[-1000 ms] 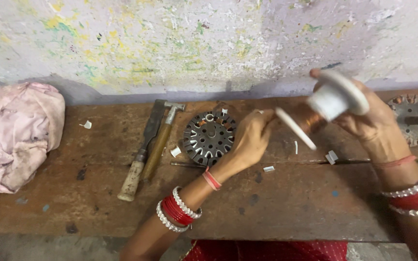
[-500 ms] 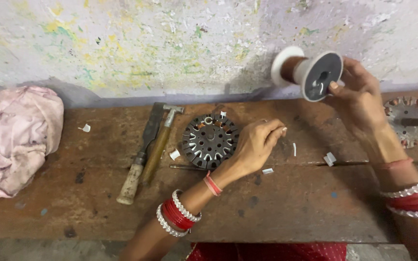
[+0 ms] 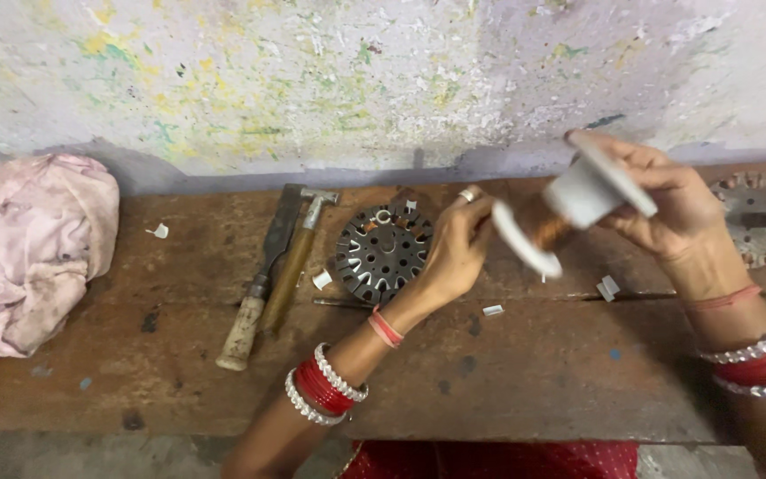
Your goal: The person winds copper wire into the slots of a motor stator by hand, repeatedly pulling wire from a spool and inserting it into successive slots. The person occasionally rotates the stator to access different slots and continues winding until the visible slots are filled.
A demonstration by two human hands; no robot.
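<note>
My right hand grips a white spool w/ copper wire, held up over the far right of the wooden surface, blurred. My left hand rests w/ fingers curled at the right edge of the dark slotted metal core, mid-surface; can't tell if it pinches anything. Left of the core lie a hammer and chisel side by side. Pink cloth sits far left. A second slotted disc sits far right.
</note>
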